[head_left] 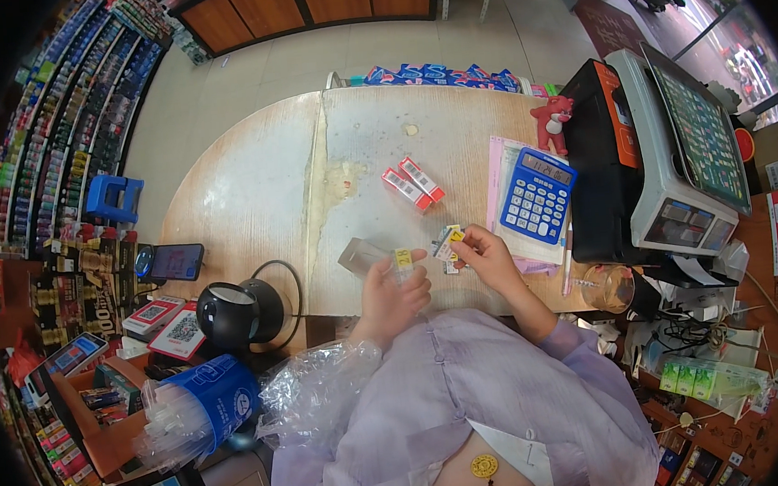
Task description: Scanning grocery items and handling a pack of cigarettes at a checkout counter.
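My left hand (394,296) is at the front edge of the counter (246,165), its fingers around a small clear strip with a yellow price label (404,262). Beside it, to the left, a greyish translucent plastic box (361,255) rests on the counter. My right hand (489,255) pinches a small price tag (449,244) with yellow and white parts between thumb and fingers. Another small printed tag (452,267) lies just under that hand. Two small red and white boxes (413,183) with printed codes lie side by side farther back on the counter.
A blue calculator (537,195) lies on papers at right, near a pink bear figurine (552,124) and a point-of-sale scale (670,152). At left are a black scanner (230,314), a phone (177,262), code cards (180,330) and a blue tub of straws (213,407). Clear plastic wrap (318,392) lies by my left forearm.
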Motion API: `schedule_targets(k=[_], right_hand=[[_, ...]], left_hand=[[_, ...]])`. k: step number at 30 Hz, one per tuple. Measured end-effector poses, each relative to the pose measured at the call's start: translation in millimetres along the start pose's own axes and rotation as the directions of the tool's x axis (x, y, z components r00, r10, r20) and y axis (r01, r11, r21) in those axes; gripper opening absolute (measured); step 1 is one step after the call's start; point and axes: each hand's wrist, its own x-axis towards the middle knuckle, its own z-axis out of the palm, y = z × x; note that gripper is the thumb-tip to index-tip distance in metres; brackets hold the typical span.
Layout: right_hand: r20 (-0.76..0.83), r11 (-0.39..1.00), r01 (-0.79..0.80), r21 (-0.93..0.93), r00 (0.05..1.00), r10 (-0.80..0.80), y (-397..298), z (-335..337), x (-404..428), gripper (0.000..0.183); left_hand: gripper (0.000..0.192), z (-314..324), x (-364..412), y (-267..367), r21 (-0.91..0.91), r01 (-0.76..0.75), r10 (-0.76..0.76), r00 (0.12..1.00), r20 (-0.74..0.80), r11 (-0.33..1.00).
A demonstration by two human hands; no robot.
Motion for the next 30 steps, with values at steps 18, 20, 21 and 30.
schedule_targets(k=[18,20,21,30], right_hand=[[0.014,0.828,0.088,-0.554,0.995,-0.097,-15,-8,-3,0.041],[-0.061,0.652,0.098,-0.752,0.974,-0.216,-20,-9,-5,0.041],[-0.097,0.706,0.084,-0.703,0.973,-0.211,-25,-10,-7,0.039],[0.203,0.89,0.069,-0.45,0.979,0.027,-39,18,-30,0.021]], left_hand=[[0.041,5,-1,1,0.201,0.016,0.003,0.996,-0.093,0.979],[0.034,5,0,-1,0.305,0.02,0.028,0.988,-0.153,0.952],[0.028,5,1,-3,0.394,0.037,0.065,0.968,-0.243,0.918],[0.015,1,4,-10,0.741,-0.002,0.358,0.877,-0.321,0.671]])
